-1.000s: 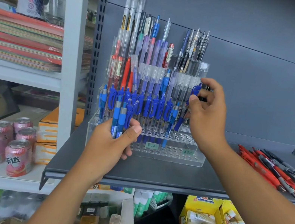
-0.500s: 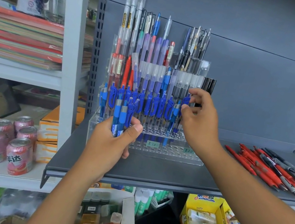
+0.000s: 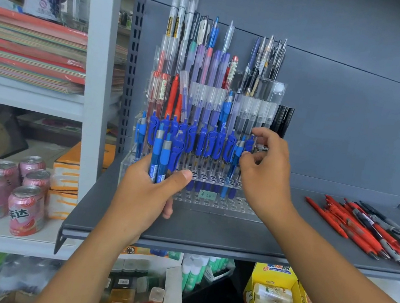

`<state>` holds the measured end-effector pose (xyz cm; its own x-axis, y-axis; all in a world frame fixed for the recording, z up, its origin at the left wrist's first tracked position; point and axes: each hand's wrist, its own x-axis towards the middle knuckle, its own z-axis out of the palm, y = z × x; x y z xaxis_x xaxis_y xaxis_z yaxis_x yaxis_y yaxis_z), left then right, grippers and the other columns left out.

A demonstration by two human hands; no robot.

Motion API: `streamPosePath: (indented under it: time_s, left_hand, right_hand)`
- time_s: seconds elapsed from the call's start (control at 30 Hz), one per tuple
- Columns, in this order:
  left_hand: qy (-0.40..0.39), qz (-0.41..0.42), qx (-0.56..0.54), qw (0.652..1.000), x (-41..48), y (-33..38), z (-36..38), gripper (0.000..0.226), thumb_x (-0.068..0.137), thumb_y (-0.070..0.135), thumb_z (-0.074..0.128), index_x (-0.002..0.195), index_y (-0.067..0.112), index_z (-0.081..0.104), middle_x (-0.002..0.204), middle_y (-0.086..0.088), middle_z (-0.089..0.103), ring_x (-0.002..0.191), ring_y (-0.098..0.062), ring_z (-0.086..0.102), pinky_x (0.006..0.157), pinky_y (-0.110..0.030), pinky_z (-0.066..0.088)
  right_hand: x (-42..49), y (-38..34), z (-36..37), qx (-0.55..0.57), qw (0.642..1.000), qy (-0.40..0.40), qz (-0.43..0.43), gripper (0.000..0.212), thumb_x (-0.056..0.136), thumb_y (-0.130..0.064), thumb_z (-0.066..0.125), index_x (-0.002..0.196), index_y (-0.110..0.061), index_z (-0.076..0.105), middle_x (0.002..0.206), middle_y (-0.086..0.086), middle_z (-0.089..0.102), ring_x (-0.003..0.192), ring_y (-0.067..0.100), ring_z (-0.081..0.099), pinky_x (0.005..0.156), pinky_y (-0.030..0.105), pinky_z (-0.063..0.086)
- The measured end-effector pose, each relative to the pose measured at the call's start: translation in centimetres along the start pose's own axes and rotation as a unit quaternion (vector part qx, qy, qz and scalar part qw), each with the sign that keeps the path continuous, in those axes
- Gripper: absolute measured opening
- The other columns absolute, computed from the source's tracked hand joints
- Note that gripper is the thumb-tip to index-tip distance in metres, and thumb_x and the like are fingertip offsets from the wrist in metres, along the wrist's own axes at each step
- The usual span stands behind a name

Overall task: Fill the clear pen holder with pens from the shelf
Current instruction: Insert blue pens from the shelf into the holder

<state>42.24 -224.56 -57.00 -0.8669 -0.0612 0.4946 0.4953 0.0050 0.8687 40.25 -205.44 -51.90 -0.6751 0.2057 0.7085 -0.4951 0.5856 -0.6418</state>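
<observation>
This is looking like a small shop selling stationery and drinks: a clear pen holder [image 3: 226, 205] is wearing a price label [image 3: 206, 194] and standing on a grey metal shelf [image 3: 206, 231] hung on a slotted upright [image 3: 130, 59]. Drink cans [image 3: 25, 211] are sitting in rows alongside, and yellow display boxes [image 3: 276, 274] of tubes are standing open below.

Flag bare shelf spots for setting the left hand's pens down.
Free: shelf strip in front of the clear holder, between both arms; narrower gap between holder and red-black pen pile. Crowded: holder's blue row, where the right hand pinches a pen.
</observation>
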Motion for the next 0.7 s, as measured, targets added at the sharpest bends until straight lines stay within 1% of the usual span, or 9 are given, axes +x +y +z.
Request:
streamPosePath:
  time_s: [0.07, 0.13, 0.2, 0.3, 0.33, 0.43, 0.47, 0.6, 0.7]
  left_hand:
    - [0.013, -0.005, -0.002, 1.0, 0.0, 0.0, 0.0, 0.028, 0.087, 0.029, 0.072, 0.074, 0.018, 0.05, 0.046, -0.011, 0.047, 0.038, -0.026, 0.044, 0.056, -0.047, 0.049]
    - [0.013, 0.003, -0.018, 1.0, 0.0, 0.1, -0.1, 0.027, 0.087, 0.028, 0.073, 0.077, 0.017, 0.05, 0.049, -0.009, 0.046, 0.037, -0.027, 0.039, 0.047, -0.046, 0.044]
    - [0.01, 0.0, -0.041, 0.999, 0.1, 0.2, 0.0, 0.025, 0.086, 0.03, 0.074, 0.098, 0.017, 0.056, 0.052, -0.005, 0.046, 0.038, -0.025, 0.034, 0.041, -0.038, 0.038]
    - [-0.001, -0.018, -0.064, 0.998, 0.3, 0.0, -0.1, 0.067, 0.083, 0.039, 0.075, 0.134, 0.012, 0.043, 0.055, -0.008, 0.044, 0.037, -0.023, 0.032, 0.039, -0.032, 0.033]
    - [-0.008, -0.015, -0.069, 0.997, 0.2, 0.0, -0.1, 0.066, 0.083, 0.04, 0.071, 0.135, 0.011, 0.041, 0.055, -0.008, 0.043, 0.037, -0.022, 0.033, 0.038, -0.031, 0.032]
    - [-0.038, 0.023, -0.058, 0.997, 0.0, 0.4, 0.0, 0.015, 0.096, 0.028, 0.056, 0.108, 0.02, 0.052, 0.056, -0.001, 0.044, 0.037, -0.021, 0.032, 0.037, -0.033, 0.031]
    - [-0.044, 0.03, -0.057, 0.997, -0.1, 0.6, -0.1, 0.007, 0.098, 0.025, 0.053, 0.104, 0.022, 0.052, 0.056, 0.0, 0.045, 0.038, -0.02, 0.032, 0.037, -0.033, 0.031]
    - [-0.066, 0.032, -0.034, 0.997, -0.4, 0.7, 0.0, 0.01, 0.101, 0.017, 0.047, 0.099, 0.026, 0.051, 0.062, 0.0, 0.048, 0.041, -0.021, 0.034, 0.036, -0.03, 0.031]
    - [-0.066, 0.026, -0.027, 0.997, -0.4, 0.9, 0.1, 0.014, 0.101, 0.017, 0.045, 0.099, 0.028, 0.053, 0.067, -0.003, 0.051, 0.044, -0.022, 0.036, 0.037, -0.029, 0.033]
  right_hand:
    - [-0.6, -0.8, 0.0, -0.011, 1.0, 0.01, -0.026, 0.04, 0.094, -0.003, 0.053, 0.127, -0.025, 0.049, 0.124, -0.009, 0.035, 0.079, -0.009, 0.048, 0.071, 0.025, 0.051]
    - [-1.4, -1.6, 0.3, -0.011, 0.998, 0.009, -0.055, 0.038, 0.094, -0.006, 0.055, 0.127, -0.024, 0.05, 0.124, -0.011, 0.034, 0.088, -0.009, 0.046, 0.074, 0.024, 0.049]
    - [-2.1, -2.4, 0.9, -0.003, 0.996, -0.019, -0.083, 0.03, 0.095, -0.012, 0.056, 0.123, -0.023, 0.056, 0.123, -0.011, 0.04, 0.099, -0.002, 0.048, 0.082, 0.023, 0.046]
    - [-3.1, -3.8, 1.8, 0.03, 0.99, -0.104, -0.094, 0.015, 0.098, -0.023, 0.056, 0.109, -0.023, 0.065, 0.111, -0.012, 0.054, 0.093, 0.005, 0.055, 0.081, 0.02, 0.045]
    - [-3.4, -4.3, 2.0, 0.049, 0.986, -0.135, -0.087, 0.012, 0.098, -0.025, 0.057, 0.105, -0.024, 0.067, 0.105, -0.013, 0.057, 0.089, 0.006, 0.056, 0.079, 0.02, 0.046]
    - [-3.8, -4.9, 2.5, 0.095, 0.974, -0.202, -0.038, 0.01, 0.097, -0.032, 0.058, 0.099, -0.026, 0.066, 0.093, -0.012, 0.063, 0.083, 0.011, 0.058, 0.078, 0.028, 0.05]
    - [-3.7, -4.9, 2.7, 0.101, 0.972, -0.209, -0.023, 0.012, 0.096, -0.033, 0.059, 0.1, -0.024, 0.067, 0.089, -0.011, 0.063, 0.08, 0.01, 0.058, 0.076, 0.029, 0.05]
    - [-3.5, -4.9, 2.6, 0.173, 0.961, -0.215, 0.029, 0.01, 0.095, -0.023, 0.063, 0.098, -0.015, 0.069, 0.075, -0.01, 0.065, 0.066, 0.001, 0.057, 0.065, 0.021, 0.048]
    - [-3.4, -5.1, 2.5, 0.194, 0.96, -0.2, 0.037, 0.007, 0.094, -0.021, 0.065, 0.089, -0.015, 0.067, 0.072, -0.01, 0.065, 0.065, 0.002, 0.058, 0.063, 0.019, 0.048]
